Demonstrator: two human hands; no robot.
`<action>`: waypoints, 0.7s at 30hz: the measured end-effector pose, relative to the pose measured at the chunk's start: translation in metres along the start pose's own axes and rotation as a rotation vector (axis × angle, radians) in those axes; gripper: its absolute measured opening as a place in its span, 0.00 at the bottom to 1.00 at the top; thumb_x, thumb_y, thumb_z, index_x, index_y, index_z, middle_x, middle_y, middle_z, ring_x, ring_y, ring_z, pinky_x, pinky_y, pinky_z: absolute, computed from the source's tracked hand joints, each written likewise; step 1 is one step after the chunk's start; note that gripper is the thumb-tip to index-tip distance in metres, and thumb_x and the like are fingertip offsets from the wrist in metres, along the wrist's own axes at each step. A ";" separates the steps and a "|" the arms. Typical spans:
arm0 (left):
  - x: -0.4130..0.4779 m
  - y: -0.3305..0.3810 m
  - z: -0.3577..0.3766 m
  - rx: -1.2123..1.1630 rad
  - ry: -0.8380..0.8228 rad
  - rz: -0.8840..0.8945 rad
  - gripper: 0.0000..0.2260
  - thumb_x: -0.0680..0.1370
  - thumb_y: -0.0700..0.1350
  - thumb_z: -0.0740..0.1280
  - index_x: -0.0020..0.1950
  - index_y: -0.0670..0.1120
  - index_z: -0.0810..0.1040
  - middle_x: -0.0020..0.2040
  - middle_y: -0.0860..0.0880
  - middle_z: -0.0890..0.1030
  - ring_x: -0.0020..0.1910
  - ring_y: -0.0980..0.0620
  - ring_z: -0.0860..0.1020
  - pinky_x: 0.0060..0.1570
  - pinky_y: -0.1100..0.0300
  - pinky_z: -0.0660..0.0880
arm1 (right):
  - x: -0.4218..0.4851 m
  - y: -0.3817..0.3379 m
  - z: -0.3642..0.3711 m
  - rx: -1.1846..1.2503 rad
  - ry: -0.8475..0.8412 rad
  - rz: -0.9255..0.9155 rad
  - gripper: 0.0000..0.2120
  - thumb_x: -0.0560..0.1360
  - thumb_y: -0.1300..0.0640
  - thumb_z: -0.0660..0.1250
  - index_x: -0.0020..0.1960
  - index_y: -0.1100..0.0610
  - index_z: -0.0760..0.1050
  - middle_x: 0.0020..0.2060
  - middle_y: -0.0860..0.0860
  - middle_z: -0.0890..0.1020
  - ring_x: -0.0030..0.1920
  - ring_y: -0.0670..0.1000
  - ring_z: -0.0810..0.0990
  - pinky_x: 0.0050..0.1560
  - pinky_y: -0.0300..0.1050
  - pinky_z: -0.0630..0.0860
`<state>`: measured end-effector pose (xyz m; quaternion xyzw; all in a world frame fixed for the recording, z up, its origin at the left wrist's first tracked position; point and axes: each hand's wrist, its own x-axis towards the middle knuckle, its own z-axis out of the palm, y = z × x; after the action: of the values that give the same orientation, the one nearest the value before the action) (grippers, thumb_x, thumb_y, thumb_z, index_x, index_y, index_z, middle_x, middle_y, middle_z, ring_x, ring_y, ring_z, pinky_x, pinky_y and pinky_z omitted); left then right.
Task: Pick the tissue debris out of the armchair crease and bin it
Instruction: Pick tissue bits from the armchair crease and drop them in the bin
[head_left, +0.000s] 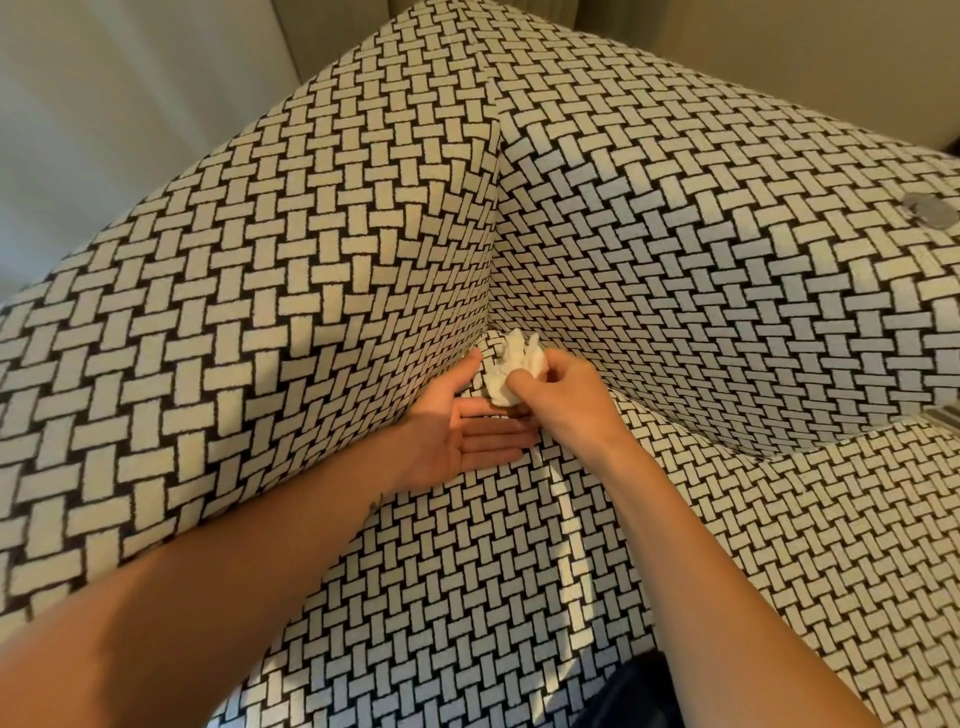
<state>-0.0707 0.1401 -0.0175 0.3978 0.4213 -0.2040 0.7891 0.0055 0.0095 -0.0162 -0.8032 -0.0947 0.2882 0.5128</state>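
The armchair is covered in black-and-cream basket-weave fabric and fills the view. A crumpled white tissue sits in the back corner of the seat, where the arm, backrest and cushion meet. My right hand pinches the tissue with curled fingers. My left hand lies palm up on the seat against the chair's left arm, fingers straight, its tips under the tissue and the right hand. Whether more debris lies deeper in the crease is hidden.
A round grey button sits on the backrest at the far right. Pale wall or curtain stands behind the chair at the left. A dark patch shows at the bottom edge. No bin is in view.
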 end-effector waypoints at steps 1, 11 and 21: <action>0.000 0.000 0.000 0.006 -0.001 0.006 0.35 0.76 0.68 0.65 0.61 0.37 0.81 0.53 0.36 0.85 0.52 0.40 0.86 0.52 0.49 0.82 | -0.001 0.000 -0.003 -0.023 -0.002 -0.015 0.08 0.73 0.56 0.71 0.49 0.60 0.77 0.41 0.55 0.83 0.37 0.52 0.78 0.42 0.51 0.78; 0.001 -0.003 0.000 0.078 -0.062 0.045 0.11 0.81 0.45 0.67 0.60 0.41 0.80 0.53 0.40 0.86 0.51 0.45 0.86 0.53 0.53 0.83 | 0.000 0.010 -0.015 -0.154 -0.128 -0.138 0.05 0.80 0.57 0.66 0.51 0.54 0.81 0.41 0.48 0.84 0.39 0.46 0.78 0.44 0.45 0.76; 0.003 -0.003 0.000 0.079 -0.074 0.056 0.10 0.80 0.41 0.68 0.60 0.40 0.80 0.52 0.40 0.86 0.48 0.46 0.87 0.49 0.55 0.84 | -0.001 0.009 -0.021 -0.092 0.049 -0.169 0.10 0.81 0.48 0.67 0.48 0.53 0.81 0.41 0.55 0.84 0.37 0.49 0.77 0.44 0.53 0.77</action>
<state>-0.0713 0.1381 -0.0211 0.4324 0.3723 -0.2130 0.7932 0.0147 -0.0109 -0.0172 -0.8218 -0.1626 0.2198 0.4999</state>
